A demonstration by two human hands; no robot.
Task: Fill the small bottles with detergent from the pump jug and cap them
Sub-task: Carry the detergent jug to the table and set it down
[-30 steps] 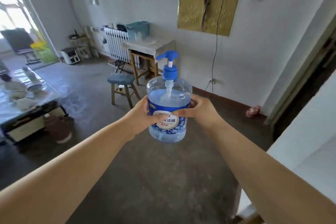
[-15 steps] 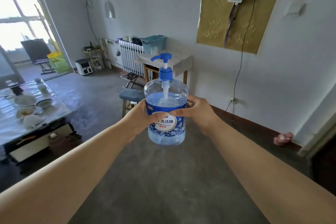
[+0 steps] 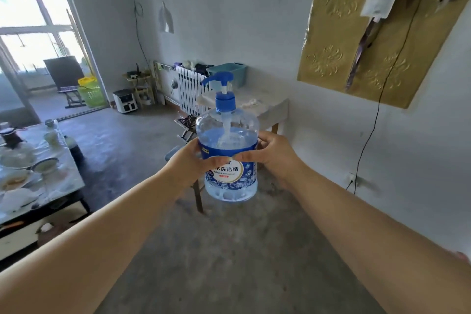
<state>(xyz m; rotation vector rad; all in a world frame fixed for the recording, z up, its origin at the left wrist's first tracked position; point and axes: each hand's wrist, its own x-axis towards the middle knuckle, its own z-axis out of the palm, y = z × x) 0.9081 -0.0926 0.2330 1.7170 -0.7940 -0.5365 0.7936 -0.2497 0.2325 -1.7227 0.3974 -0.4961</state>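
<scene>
I see the left hand (image 3: 190,163) and right hand (image 3: 274,154) curled around opposite sides of a clear round plastic jug of blue detergent (image 3: 228,132), thumbs across its label. It is held upright in mid-air above the grey concrete floor (image 3: 229,250). Just behind it a small white-topped table (image 3: 270,107) stands against the wall.

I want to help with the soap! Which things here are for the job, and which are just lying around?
For the job: jug, pump, left hand and right hand, both gripping the jug.

Lying about: bowl, basket, tub, radiator.
</scene>
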